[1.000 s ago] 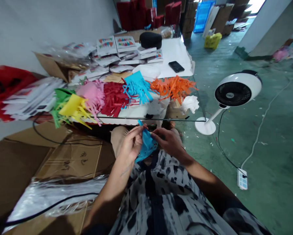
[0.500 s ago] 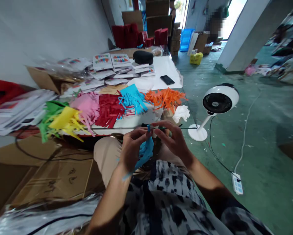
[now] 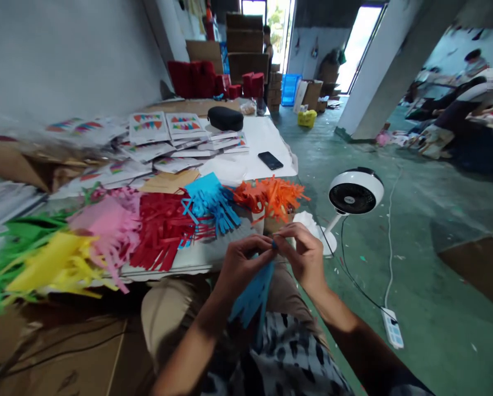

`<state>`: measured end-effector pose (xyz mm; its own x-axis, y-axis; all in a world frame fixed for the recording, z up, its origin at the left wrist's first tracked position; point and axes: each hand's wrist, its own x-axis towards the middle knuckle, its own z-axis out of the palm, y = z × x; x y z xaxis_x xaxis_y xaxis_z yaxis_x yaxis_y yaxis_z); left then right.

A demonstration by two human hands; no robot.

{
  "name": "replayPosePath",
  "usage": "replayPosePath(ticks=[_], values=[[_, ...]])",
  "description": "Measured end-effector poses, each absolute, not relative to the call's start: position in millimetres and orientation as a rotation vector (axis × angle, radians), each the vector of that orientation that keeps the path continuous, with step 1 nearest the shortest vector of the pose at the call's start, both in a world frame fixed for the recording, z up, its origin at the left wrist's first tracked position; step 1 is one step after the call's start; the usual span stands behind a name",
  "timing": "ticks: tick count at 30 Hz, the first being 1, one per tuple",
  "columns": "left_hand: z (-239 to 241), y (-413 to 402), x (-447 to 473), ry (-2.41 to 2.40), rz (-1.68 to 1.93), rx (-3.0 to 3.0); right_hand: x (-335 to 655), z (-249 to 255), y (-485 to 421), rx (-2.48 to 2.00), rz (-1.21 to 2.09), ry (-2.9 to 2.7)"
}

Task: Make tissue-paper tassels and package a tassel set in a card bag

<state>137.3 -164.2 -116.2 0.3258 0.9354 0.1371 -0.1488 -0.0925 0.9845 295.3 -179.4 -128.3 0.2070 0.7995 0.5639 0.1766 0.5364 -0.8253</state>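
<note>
My left hand (image 3: 244, 264) and my right hand (image 3: 303, 254) meet in front of the table edge, above my lap. Both are closed, thumbs and fingertips pinching the small twisted top of a blue paper tassel (image 3: 254, 291). Its fringed strips hang below my left hand, partly hidden by it. Fringed paper bundles lie along the near table edge: green (image 3: 27, 231), yellow (image 3: 59, 258), pink (image 3: 106, 217), red (image 3: 161, 223), blue (image 3: 207, 192) and orange (image 3: 271, 195). Crumpled white paper (image 3: 308, 223) sits just beyond my right hand.
Printed white packets (image 3: 149, 127), a black case (image 3: 225, 118) and a phone (image 3: 270, 160) lie farther back on the table. A white fan (image 3: 355, 192) stands on the floor to the right, with a power strip (image 3: 392, 327). Cardboard (image 3: 85, 352) lies at lower left.
The camera view has shifted, so the table appears lower and nearer. My right fingers have closed in beside the left ones at the tassel's top. The thin dark rod across my hands no longer shows.
</note>
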Motion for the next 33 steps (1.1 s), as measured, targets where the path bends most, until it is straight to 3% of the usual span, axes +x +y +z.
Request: replayPosePath(ticks=[11,21,33], values=[[-110.9,-80.6,128.9,0.846,1.183,1.148,303.5,-91.5,-60.6,-1.049,0.615,-1.52],[-159.5,-49.2,72.4,1.004,1.329,0.84,230.7,-112.5,158.8,-1.773,0.037,-2.308],[-157.0,-43.5,59.2,0.988,1.357,0.846,223.4,-127.2,171.9,-1.74,0.053,-2.237]])
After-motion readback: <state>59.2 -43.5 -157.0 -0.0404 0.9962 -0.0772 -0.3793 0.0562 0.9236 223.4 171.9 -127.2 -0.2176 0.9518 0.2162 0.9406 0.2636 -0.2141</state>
